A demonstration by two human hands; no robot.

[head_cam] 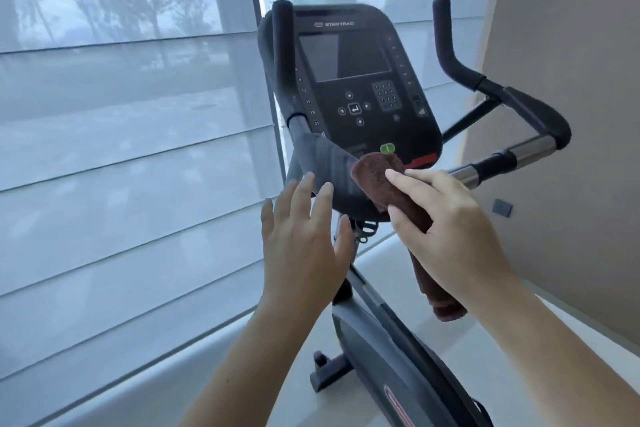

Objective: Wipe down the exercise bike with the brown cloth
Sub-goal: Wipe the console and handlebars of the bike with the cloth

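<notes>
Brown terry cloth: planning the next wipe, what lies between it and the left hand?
Head view: the grey padded handlebar bend of the black exercise bike lies between the brown terry cloth, gripped by the right hand, and the left hand.

Brown cloth (pixel 375 177) folded, draped against console's lower edge; black exercise bike (pixel 349 80) upright beside window

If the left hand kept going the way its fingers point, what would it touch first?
Probably the grey padded bend of the left handlebar, just beyond the straight fingertips of the left hand. Depth is unclear, so they may already be close to touching it.
</notes>
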